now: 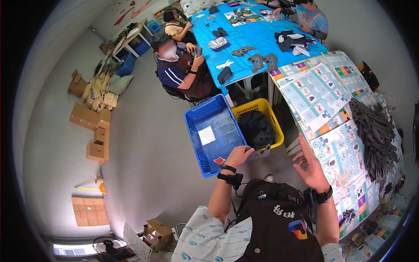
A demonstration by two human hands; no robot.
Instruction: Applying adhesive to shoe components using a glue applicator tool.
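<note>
My left hand [239, 157] is closed on the end of a flat dark-grey cut-out piece [261, 153] with holes in it, held out over the near edge of the yellow basket. My right hand [312, 168] is raised beside the printed-sheet-covered table [336, 150], its fingers stretched out and nothing in it. Dark items [255, 126] fill the lower part of the yellow basket [279, 133]. Beside it is a blue basket [192, 135] holding a white packet [206, 135] and a small red piece. Similar dark-grey cut-outs [373, 139] lie heaped at the right of the covered table.
A long table with a blue cover [235, 41] stands ahead, bearing grey cut-outs [264, 62] and dark bundles. Co-workers sit along it, one [176, 65] at its near left. Cardboard boxes [85, 115] and sacks [100, 91] line the left wall.
</note>
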